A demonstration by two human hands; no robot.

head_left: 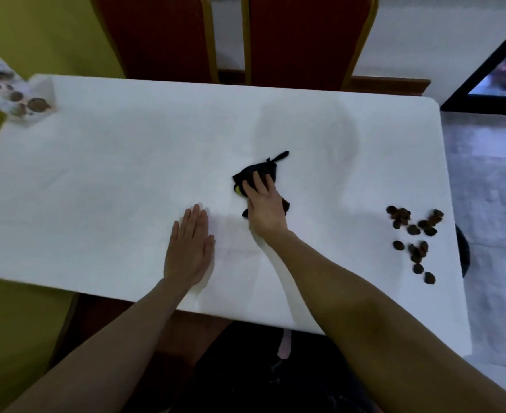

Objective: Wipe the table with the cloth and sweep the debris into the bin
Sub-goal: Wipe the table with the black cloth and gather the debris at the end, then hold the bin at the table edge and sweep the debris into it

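Observation:
A black cloth (256,171) with a small yellow patch lies bunched on the white table (111,162), a little right of the middle. My right hand (262,204) presses down on it, fingers spread over the fabric. Flat on the table to its left rests my left hand (190,247), fingers together, holding nothing. Several dark brown bits of debris (414,234) are scattered near the table's right edge. Just past that edge, low down, a dark round rim (464,251) shows; most of it is hidden by the table.
A printed packet or leaflet (13,90) sits on the far left corner. Two red chairs (302,40) stand behind the far edge. Grey floor lies to the right, and a dark screen (499,73) at the upper right.

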